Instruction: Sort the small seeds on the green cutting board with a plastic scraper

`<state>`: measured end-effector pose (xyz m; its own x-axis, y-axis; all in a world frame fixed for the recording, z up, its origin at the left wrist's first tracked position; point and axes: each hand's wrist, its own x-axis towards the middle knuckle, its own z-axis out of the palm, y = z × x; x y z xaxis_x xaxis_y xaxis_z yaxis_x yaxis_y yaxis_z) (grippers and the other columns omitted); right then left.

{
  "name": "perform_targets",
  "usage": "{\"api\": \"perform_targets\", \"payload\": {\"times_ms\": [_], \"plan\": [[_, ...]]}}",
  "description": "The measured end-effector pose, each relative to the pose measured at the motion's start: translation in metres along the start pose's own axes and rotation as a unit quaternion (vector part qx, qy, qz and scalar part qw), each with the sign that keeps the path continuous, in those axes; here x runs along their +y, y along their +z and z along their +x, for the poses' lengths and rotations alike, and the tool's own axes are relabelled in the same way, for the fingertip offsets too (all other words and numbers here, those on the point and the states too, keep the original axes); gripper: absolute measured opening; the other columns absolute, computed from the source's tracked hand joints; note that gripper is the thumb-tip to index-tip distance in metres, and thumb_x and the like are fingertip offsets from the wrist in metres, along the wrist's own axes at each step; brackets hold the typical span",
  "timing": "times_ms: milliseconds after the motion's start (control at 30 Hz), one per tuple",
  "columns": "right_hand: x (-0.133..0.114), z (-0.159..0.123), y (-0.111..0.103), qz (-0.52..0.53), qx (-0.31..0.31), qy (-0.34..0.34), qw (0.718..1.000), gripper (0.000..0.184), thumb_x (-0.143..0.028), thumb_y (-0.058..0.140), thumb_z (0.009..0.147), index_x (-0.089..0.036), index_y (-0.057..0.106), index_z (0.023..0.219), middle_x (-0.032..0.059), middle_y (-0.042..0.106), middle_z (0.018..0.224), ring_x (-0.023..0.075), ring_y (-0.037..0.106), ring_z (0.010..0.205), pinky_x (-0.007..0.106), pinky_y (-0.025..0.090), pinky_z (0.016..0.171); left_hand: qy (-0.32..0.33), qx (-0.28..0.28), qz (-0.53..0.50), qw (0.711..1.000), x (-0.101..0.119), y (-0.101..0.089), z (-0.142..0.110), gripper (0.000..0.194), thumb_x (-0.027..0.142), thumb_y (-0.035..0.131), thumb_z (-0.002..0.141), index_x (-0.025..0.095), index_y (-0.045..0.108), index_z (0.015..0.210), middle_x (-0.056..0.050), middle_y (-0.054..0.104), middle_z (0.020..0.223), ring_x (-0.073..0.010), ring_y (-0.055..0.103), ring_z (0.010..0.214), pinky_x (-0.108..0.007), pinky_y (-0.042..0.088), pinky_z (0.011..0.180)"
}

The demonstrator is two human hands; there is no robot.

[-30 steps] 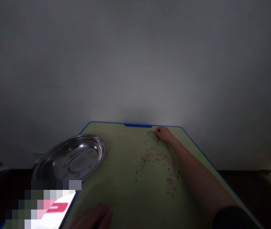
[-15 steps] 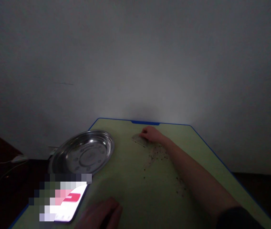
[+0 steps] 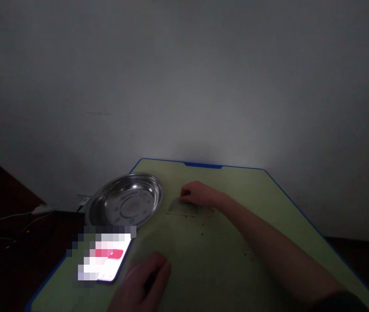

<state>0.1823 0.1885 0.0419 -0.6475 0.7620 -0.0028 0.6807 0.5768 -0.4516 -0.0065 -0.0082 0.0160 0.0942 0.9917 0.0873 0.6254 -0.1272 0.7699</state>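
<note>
My right hand (image 3: 195,193) is closed on the edge of a clear half-round protractor (image 3: 182,208), its straight side towards me, low over the table. Dark specks (image 3: 210,211) lie beside and in front of it, partly hidden by my wrist. More specks (image 3: 247,255) are scattered near my forearm. My left hand (image 3: 145,279) rests at the near side of the table, its fingers loosely curled and the thumb close to the forefinger. I see nothing in it, though its palm is hidden.
A shiny steel basin (image 3: 126,201) stands at the left of the pale green, blue-edged table (image 3: 236,182). Before it lies a phone (image 3: 116,260) with a lit, partly blurred screen. A grey wall (image 3: 197,86) rises behind. A power strip with cables (image 3: 41,209) is at far left.
My right hand has swept the protractor leftward and towards me, and the band of pale bits and specks in view has shrunk. The view has shifted, showing more of my left hand and the phone.
</note>
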Motion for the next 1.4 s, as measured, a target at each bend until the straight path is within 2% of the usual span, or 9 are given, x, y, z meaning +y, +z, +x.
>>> {"api": "perform_targets", "payload": {"times_ms": [200, 300, 400, 567, 767, 867, 1167, 1400], "plan": [[-0.015, -0.003, 0.003, 0.01, -0.003, 0.001, 1.0, 0.017, -0.031, 0.065, 0.083, -0.016, 0.073, 0.084, 0.0027, 0.071, 0.076, 0.0115, 0.06, 0.065, 0.02, 0.039, 0.058, -0.035, 0.044, -0.087, 0.995, 0.004, -0.003, -0.002, 0.037, 0.053, 0.048, 0.084, 0.024, 0.055, 0.061, 0.004, 0.053, 0.059, -0.0135, 0.051, 0.057, -0.022, 0.041, 0.053], [-0.018, -0.005, 0.003, 0.007, 0.015, 0.016, 1.0, 0.019, -0.031, 0.063, 0.084, -0.015, 0.072, 0.085, 0.003, 0.07, 0.075, 0.0114, 0.059, 0.061, 0.021, 0.039, 0.057, -0.056, 0.077, -0.123, 0.988, 0.005, -0.005, -0.003, 0.037, 0.053, 0.051, 0.081, 0.023, 0.055, 0.06, 0.004, 0.051, 0.058, -0.0133, 0.05, 0.057, -0.022, 0.039, 0.052], [-0.023, -0.007, 0.005, -0.005, 0.04, 0.018, 0.999, 0.019, -0.031, 0.062, 0.085, -0.015, 0.072, 0.088, 0.0049, 0.072, 0.081, 0.0129, 0.061, 0.067, 0.022, 0.04, 0.061, -0.075, 0.098, -0.136, 0.983, 0.002, -0.007, -0.004, 0.041, 0.059, 0.052, 0.078, 0.023, 0.056, 0.06, 0.004, 0.052, 0.057, -0.0138, 0.049, 0.056, -0.022, 0.038, 0.049], [-0.04, -0.012, 0.016, -0.027, 0.06, 0.007, 0.998, 0.018, -0.032, 0.064, 0.084, -0.017, 0.072, 0.089, 0.0068, 0.072, 0.087, 0.0167, 0.063, 0.077, 0.026, 0.04, 0.067, -0.073, 0.096, -0.135, 0.984, -0.002, -0.009, -0.001, 0.047, 0.066, 0.05, 0.075, 0.022, 0.059, 0.06, 0.002, 0.054, 0.056, -0.0145, 0.049, 0.055, -0.023, 0.039, 0.049], [-0.051, -0.014, 0.02, -0.032, 0.079, 0.006, 0.996, 0.021, -0.033, 0.061, 0.086, -0.017, 0.072, 0.093, 0.0072, 0.072, 0.09, 0.018, 0.063, 0.081, 0.027, 0.04, 0.069, -0.06, 0.086, -0.134, 0.985, 0.004, -0.009, -0.002, 0.044, 0.062, 0.052, 0.077, 0.021, 0.057, 0.061, 0.003, 0.051, 0.058, -0.0136, 0.048, 0.056, -0.022, 0.039, 0.049], [-0.053, -0.014, 0.019, -0.027, 0.07, -0.008, 0.997, 0.021, -0.034, 0.063, 0.084, -0.018, 0.074, 0.092, 0.0066, 0.072, 0.089, 0.0174, 0.062, 0.08, 0.026, 0.04, 0.069, -0.052, 0.079, -0.13, 0.987, 0.007, -0.009, -0.003, 0.04, 0.057, 0.053, 0.079, 0.022, 0.055, 0.061, 0.004, 0.051, 0.059, -0.0134, 0.049, 0.057, -0.022, 0.04, 0.05], [-0.049, -0.036, 0.019, 0.006, 0.033, -0.04, 0.999, 0.018, -0.032, 0.066, 0.081, -0.02, 0.075, 0.091, 0.0027, 0.072, 0.082, 0.0137, 0.061, 0.073, 0.023, 0.04, 0.065, -0.031, 0.072, -0.108, 0.991, 0.007, -0.009, -0.002, 0.033, 0.048, 0.053, 0.081, 0.023, 0.053, 0.06, 0.004, 0.05, 0.059, -0.0136, 0.049, 0.058, -0.023, 0.04, 0.053], [-0.041, -0.063, 0.012, 0.046, 0.017, -0.002, 0.999, 0.015, -0.028, 0.069, 0.078, -0.019, 0.076, 0.087, 0.0027, 0.072, 0.078, 0.0127, 0.06, 0.067, 0.022, 0.04, 0.062, -0.023, 0.058, -0.097, 0.993, 0.005, -0.008, -0.002, 0.034, 0.048, 0.051, 0.082, 0.023, 0.052, 0.06, 0.004, 0.05, 0.058, -0.0136, 0.049, 0.057, -0.022, 0.039, 0.053]]}}
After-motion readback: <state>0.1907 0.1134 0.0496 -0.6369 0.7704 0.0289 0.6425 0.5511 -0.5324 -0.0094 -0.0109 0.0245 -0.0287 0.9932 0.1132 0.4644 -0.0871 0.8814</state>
